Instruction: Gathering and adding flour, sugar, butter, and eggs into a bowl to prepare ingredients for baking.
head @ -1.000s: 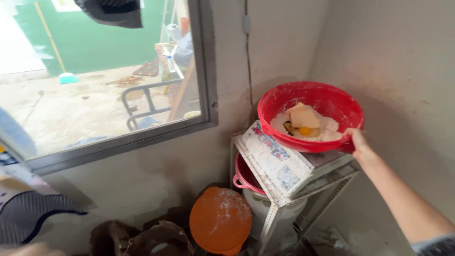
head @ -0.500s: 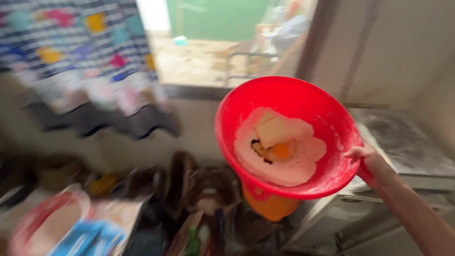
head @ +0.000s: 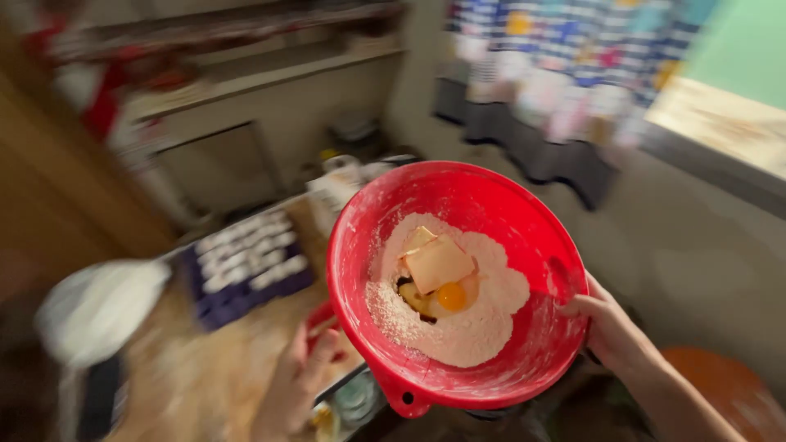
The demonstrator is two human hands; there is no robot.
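My right hand (head: pixel 610 327) grips the right rim of a red plastic bowl (head: pixel 524 229) and holds it in the air in the middle of the head view. Inside the bowl lies a mound of white flour (head: pixel 483 323) with a pale block of butter (head: pixel 438 263) and an egg yolk (head: pixel 451 296) on top. My left hand (head: pixel 299 381) is low, below the bowl's left side, resting near the edge of a floury wooden surface (head: pixel 213 368); whether it holds anything is blurred.
A dark blue tray with white pieces (head: pixel 246 262) and a white sack-like thing (head: pixel 98 307) lie on the wooden surface. A patterned cloth (head: pixel 557 74) hangs under a window at upper right. An orange round object (head: pixel 725 381) sits at lower right.
My right hand lifted the red bowl off the metal stand by the window and carried it leftward, with the view swinging left over to the wooden surface. My left hand has come into view.
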